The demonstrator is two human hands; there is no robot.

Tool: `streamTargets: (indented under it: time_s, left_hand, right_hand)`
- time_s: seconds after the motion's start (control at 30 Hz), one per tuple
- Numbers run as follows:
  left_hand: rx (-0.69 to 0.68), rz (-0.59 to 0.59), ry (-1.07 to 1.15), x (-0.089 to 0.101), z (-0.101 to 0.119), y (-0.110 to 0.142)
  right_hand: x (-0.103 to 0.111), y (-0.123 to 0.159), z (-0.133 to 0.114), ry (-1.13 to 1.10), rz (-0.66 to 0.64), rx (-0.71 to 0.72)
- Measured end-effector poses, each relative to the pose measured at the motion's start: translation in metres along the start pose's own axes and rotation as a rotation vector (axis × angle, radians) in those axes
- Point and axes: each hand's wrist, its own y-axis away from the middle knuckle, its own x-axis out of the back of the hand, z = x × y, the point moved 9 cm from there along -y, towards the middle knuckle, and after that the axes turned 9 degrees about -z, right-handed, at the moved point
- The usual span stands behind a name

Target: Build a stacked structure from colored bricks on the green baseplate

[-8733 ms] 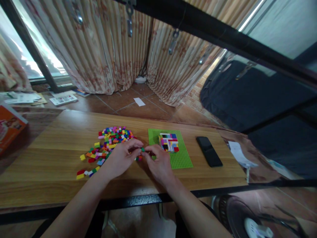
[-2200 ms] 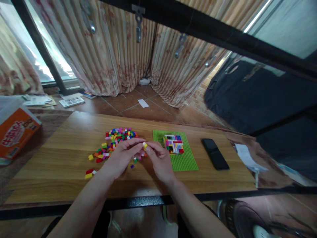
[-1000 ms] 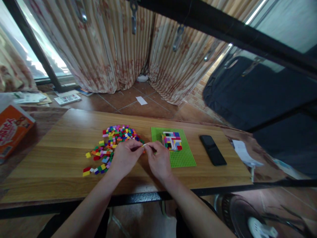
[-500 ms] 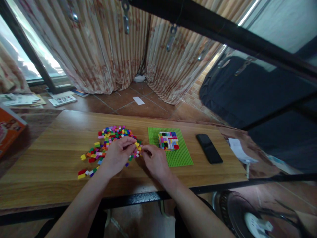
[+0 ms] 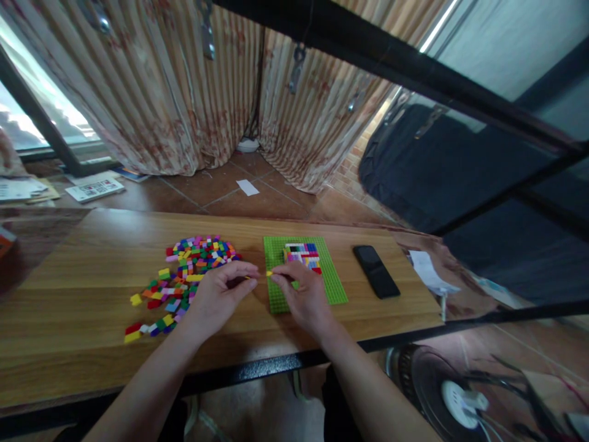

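Note:
My right hand (image 5: 306, 294) pinches a small yellow toy brick (image 5: 269, 273) between thumb and forefinger, over the left edge of the green baseplate (image 5: 334, 285). My left hand (image 5: 223, 298) is closed just to the left, with a sliver of a yellow brick (image 5: 248, 278) showing between its fingers. A multicoloured block of joined bricks (image 5: 301, 250) sits on the baseplate, its near side partly covered by my right hand. Beside and behind my left hand spreads a pile of loose bricks (image 5: 202, 250) in many colours.
A black phone (image 5: 376, 271) lies on the wooden table (image 5: 83, 276), right of the baseplate. White papers (image 5: 431, 270) are beyond the table's right end. A dark metal bar (image 5: 257, 367) runs along the near edge. Curtains (image 5: 170, 92) hang beyond the table.
Both hands have shifted right relative to the table, away from the brick pile. My right hand is now over the baseplate with a yellow brick at its fingertips. The camera view has turned slightly right.

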Motion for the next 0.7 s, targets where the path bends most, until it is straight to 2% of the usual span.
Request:
streamTargets:
  time_s: [0.13,0.2,0.37,0.57,0.7]
  left_hand:
    - [0.031,-0.021,-0.012,0.001,0.0,-0.001]
    - [0.042,-0.026,-0.025,0.003,-0.001,-0.001]
    - [0.051,-0.041,-0.072,0.005,-0.001,-0.002]
    - [0.079,-0.051,-0.093,0.005,-0.003,-0.002]
    - [0.07,-0.062,-0.103,0.004,-0.005,-0.002]
  right_hand:
    - [0.039,0.004,0.023,0.144,0.045,-0.044]
    - [0.047,0.004,0.033,0.21,0.014,-0.07]
    - [0.04,0.003,0.039,0.282,-0.102,-0.071]
    - [0.037,0.001,0.045,0.269,-0.102,-0.103]
    - [0.039,0.001,0.057,0.184,-0.046,-0.199]
